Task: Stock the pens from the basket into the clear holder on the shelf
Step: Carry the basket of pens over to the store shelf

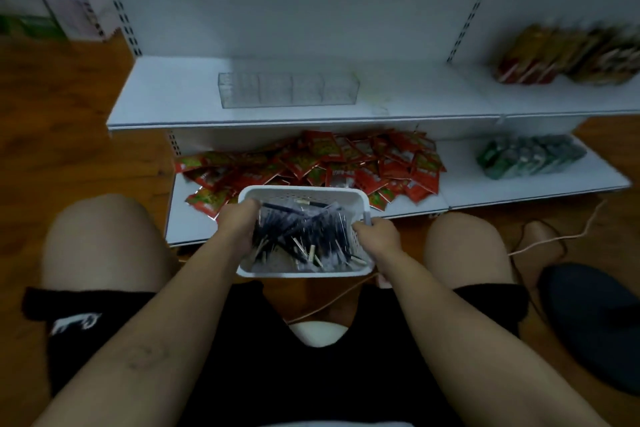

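Observation:
A white perforated basket [311, 192] full of several dark pens [304, 229] is held up between my knees, in front of the lower shelf. My left hand [237, 225] grips its left rim, fingers curled inside. My right hand [377, 236] grips the right rim. The clear holder [289, 90], a long box with several compartments, stands on the white upper shelf [242, 121], left of middle. No pens show in the holder.
Red snack packets [329, 163] are piled on the lower shelf behind the basket, with green packs [526, 156] to the right. More packets [568, 52] stand on the upper shelf's right end. A cable [540, 241] and a dark shoe [595, 319] lie on the wooden floor at right.

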Demonstrator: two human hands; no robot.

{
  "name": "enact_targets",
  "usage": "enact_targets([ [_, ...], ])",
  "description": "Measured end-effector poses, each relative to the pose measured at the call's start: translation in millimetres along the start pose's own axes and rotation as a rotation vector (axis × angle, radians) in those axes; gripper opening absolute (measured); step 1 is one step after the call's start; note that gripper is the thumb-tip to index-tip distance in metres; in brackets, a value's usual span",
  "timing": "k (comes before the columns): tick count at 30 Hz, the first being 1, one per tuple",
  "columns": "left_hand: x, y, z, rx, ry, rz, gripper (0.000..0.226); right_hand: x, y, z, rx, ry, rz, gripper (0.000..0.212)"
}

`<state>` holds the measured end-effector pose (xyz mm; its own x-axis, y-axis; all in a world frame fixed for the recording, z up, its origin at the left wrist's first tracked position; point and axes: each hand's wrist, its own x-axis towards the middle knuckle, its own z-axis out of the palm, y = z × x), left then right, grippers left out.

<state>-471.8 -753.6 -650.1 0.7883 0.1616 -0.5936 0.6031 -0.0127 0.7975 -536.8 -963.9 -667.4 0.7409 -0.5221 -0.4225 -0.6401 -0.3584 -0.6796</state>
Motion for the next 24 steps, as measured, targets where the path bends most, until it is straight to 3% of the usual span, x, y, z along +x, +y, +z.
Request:
enact_targets([
  [7, -32.8, -7.9, -14.0, 0.015, 0.013, 0.05, 0.053, -25.9, -6.7, -2.2, -0.061, 0.021, -0.002, 0.031],
  [14, -35.0, -16.9, -25.7, 0.056, 0.032, 0.043, 0.051, -35.0, -15.6, -3.9, -0.082, 0.053, -0.084, 0.028],
  [24, 4.3, -26.5, -19.7, 0.046, 0.067, -0.037, 0.057, -3.2, -8.3, 16.2, -0.093, -0.015, -0.008, 0.019],
])
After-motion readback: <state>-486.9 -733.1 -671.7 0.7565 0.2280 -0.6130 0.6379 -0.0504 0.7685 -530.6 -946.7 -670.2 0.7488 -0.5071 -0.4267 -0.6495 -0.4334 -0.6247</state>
